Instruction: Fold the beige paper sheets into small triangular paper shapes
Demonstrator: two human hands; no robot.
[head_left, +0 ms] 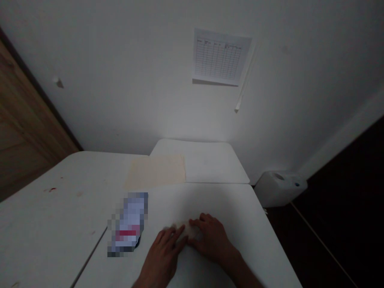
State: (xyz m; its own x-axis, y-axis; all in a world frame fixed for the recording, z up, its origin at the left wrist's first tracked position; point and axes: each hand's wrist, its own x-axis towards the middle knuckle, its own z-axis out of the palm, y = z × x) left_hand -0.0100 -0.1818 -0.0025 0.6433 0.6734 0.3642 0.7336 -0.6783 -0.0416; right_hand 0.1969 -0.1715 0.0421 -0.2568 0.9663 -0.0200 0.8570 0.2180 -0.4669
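A small, pale, thin piece [188, 229] lies flat on the white table between my hands; in the dim light I cannot make out its kind. From the left, my left hand [164, 250] has its thumb and forefinger at the near edge of the piece. Across from it, my right hand [211, 238] rests with curled fingers on the right side of the same piece. Both thumbs come close together in front. Left of my hands is a phone-shaped object [128, 224], blurred into blocks. Farther back, a flat beige sheet [156, 172] lies across the table seams.
White table sections [240, 236] meet at visible seams, with reddish marks [53, 189] at the left. Behind stands a wall with a printed chart [220, 58]. A white plastic container [277, 190] is beyond the right edge; a wooden panel [27, 108] stands left.
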